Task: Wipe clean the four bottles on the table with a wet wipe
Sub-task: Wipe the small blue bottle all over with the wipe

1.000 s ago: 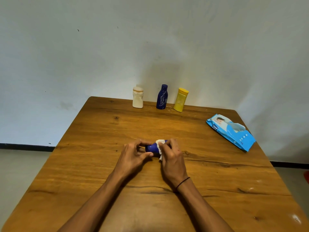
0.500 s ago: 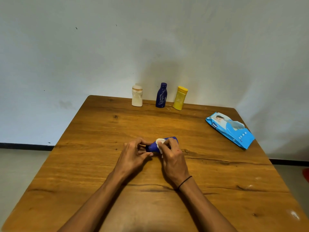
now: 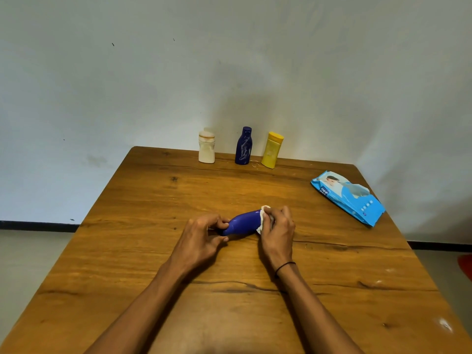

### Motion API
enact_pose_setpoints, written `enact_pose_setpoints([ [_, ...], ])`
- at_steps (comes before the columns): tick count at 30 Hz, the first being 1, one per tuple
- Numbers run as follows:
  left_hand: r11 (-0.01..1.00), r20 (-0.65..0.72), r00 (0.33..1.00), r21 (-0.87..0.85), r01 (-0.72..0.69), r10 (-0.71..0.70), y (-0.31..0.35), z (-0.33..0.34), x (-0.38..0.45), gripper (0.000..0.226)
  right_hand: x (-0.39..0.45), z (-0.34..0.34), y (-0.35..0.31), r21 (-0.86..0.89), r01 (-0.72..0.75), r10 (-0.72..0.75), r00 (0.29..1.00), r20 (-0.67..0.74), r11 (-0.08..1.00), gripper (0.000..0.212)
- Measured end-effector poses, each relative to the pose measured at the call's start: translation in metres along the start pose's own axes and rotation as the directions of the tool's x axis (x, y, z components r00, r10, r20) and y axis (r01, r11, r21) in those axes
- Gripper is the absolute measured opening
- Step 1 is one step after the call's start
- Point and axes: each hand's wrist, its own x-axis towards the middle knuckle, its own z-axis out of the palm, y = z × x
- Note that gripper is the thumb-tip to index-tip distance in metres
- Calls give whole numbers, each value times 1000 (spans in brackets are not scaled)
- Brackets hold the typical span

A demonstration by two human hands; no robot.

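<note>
A blue bottle [image 3: 242,223] lies on its side just above the middle of the wooden table [image 3: 127,251]. My left hand [image 3: 198,240] pinches its narrow cap end. My right hand [image 3: 277,232] presses a white wet wipe [image 3: 263,218] around the bottle's wide end, hiding that end. Three more bottles stand in a row at the table's far edge against the wall: a cream one [image 3: 206,147], a dark blue one [image 3: 244,146] with white smears, and a yellow one [image 3: 271,150].
A blue pack of wet wipes [image 3: 348,198] lies near the table's right edge. A grey wall rises right behind the far edge. Grey floor shows on both sides, with something red [image 3: 465,265] at the far right.
My right hand with the wipe has slid rightwards along the blue bottle to its wide end, uncovering most of the body. My left hand stays on the cap end.
</note>
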Motion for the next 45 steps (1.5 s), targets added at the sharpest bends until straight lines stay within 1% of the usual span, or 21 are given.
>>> enact_pose_setpoints([
  [3,999,10,999,29,-43,43,2,0,1,33,3,4,-10,16,95,-96,994,47,995,18],
  [6,995,0,997,56,-79,79,5,0,1,31,-5,6,-22,31,226,-228,969,99,974,16],
  [9,990,1,991,47,-132,132,6,1,2,30,-20,0,-32,99,361,-374,904,208,927,19],
  [11,990,9,991,27,-136,136,4,1,3,27,-24,-4,-29,121,416,-433,857,279,901,24],
  [12,991,15,991,24,-131,131,4,1,3,26,-22,-6,-25,124,421,-439,851,288,899,26],
  [14,992,24,992,34,-123,122,4,1,2,27,-14,-10,-13,86,405,-413,873,259,910,28],
  [18,995,16,995,29,-100,100,6,-1,2,28,3,-11,-1,-75,271,-255,952,171,960,25],
  [19,995,13,996,27,-92,91,7,-2,3,28,4,-10,-4,-94,255,-237,957,165,962,25],
  [21,996,3,996,25,-91,91,11,-3,4,28,0,-7,-14,-79,278,-259,947,191,957,27],
  [23,998,-17,997,11,-69,69,14,-3,6,28,-10,-5,-24,-8,360,-346,903,255,933,31],
  [25,1000,-14,1000,-15,-22,22,15,-5,9,31,-19,-7,-31,71,449,-447,836,318,891,37],
  [27,997,3,1000,-66,30,-30,15,-7,12,35,-24,-11,-27,81,516,-507,780,368,853,45],
  [30,982,28,992,-145,124,-121,20,-9,16,35,-28,-14,-11,-18,627,-580,730,363,779,53],
  [32,978,30,991,-159,137,-134,23,-7,18,33,-30,-12,1,-158,714,-652,692,312,682,50],
  [33,977,31,990,-162,139,-136,23,-6,18,33,-32,-10,5,-219,727,-669,686,286,651,49],
  [36,980,55,990,-145,133,-127,24,-3,16,31,-32,-5,1,-302,666,-598,746,293,683,54],
  [37,986,60,992,-121,114,-108,24,-1,16,32,-30,-4,-3,-321,647,-563,761,322,692,55],
  [39,996,68,996,-59,68,-64,24,-1,17,37,-25,-3,-11,-332,631,-494,766,411,702,52],
  [42,1000,85,996,12,6,-7,23,-5,19,40,-11,-7,-20,-296,612,-362,720,592,733,45],
  [43,999,95,995,27,-18,16,22,-7,20,37,-6,-9,-20,-302,623,-345,702,623,722,43],
  [45,995,129,988,50,-87,79,21,-12,22,28,5,-13,-20,-289,667,-365,660,657,687,35],
])
